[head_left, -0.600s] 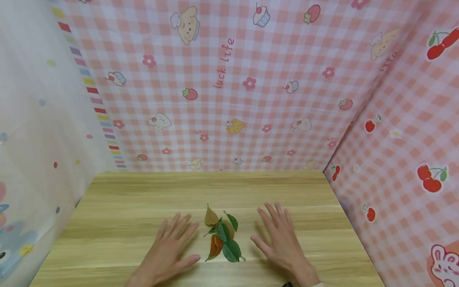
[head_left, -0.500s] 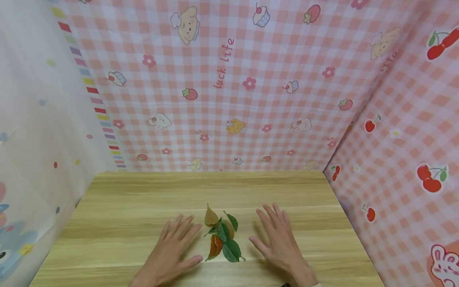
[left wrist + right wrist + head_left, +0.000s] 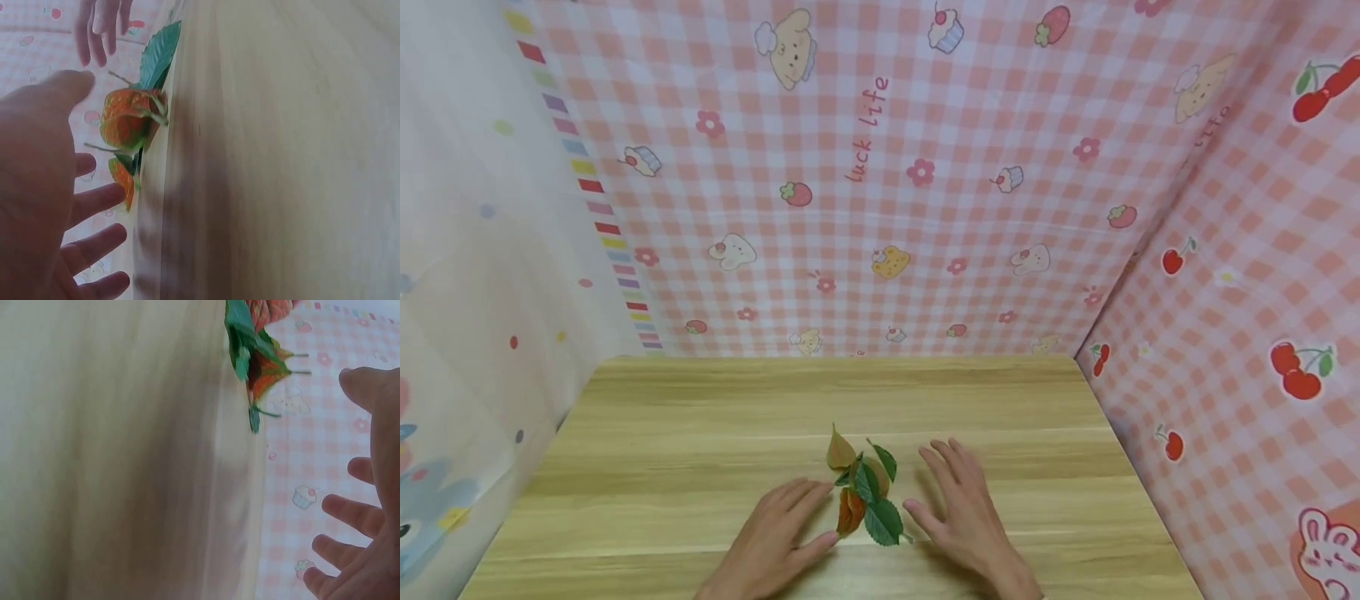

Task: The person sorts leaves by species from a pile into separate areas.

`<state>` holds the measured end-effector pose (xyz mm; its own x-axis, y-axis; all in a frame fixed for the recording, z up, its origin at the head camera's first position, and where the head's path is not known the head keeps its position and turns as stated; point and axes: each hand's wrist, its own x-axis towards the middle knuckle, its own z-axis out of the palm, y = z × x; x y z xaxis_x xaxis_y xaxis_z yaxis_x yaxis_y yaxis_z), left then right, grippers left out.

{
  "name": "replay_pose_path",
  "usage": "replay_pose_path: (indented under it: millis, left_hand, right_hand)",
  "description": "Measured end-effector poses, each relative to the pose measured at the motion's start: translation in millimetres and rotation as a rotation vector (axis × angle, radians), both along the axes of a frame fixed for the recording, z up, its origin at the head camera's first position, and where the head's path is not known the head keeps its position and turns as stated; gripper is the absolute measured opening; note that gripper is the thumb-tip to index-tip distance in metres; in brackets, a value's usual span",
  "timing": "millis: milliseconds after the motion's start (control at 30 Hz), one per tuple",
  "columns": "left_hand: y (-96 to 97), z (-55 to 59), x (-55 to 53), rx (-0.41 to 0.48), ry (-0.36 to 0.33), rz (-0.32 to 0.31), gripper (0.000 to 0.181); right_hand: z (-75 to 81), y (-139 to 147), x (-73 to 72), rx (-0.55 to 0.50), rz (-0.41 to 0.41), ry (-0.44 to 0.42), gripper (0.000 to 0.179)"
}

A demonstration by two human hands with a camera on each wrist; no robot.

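I'm looking into a small screened-off booth; I can't tell whether a home or a studio surrounds it. A pink checked hanging [image 3: 850,225] with cartoon prints stands behind the wood-grain worktop [image 3: 700,404], a cherry-printed hanging [image 3: 1236,317] lines the right, a pale dotted hanging [image 3: 467,250] the left.

My left hand [image 3: 778,531] extends from the lower left, fingers loosely straight and thumb set apart, pointing inward. My right hand [image 3: 961,510] angles in from the other side, fingers slightly parted, thumb toward the left. Both my wrists slant inward, hands well apart.
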<state>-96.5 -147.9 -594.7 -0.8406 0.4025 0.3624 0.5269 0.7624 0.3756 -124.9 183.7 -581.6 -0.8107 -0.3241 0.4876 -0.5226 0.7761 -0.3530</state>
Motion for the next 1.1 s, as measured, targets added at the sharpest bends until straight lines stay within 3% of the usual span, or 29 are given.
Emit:
replay_pose_path:
  millis: [167,367,567,767,1100]
  left_hand:
    - [8.3,-0.3,1.5,0.041,-0.002,0.025,0.054]
    - [16.9,-2.0,-0.6,0.153,0.023,0.014,0.046]
    - [23.6,-3.7,-1.7,0.227,-0.032,0.049,0.041]
    - [27.9,-4.6,-0.5,0.264,-0.095,0.100,0.038]
    - [34.5,-5.7,-0.1,0.263,-0.126,0.157,0.031]
  right_hand:
    - [-0.6,-11.2,4.9,-0.067,-0.013,-0.120,0.072]
    - [2.4,-26.0,5.8,-0.200,-0.027,-0.262,0.061]
    - [0.7,-39.7,0.0,-0.340,-0.029,-0.278,0.044]
    - [-4.8,-47.3,-6.8,-0.406,-0.054,-0.314,0.034]
    - [-7.2,-51.6,-24.1,-0.529,-0.096,-0.433,0.026]
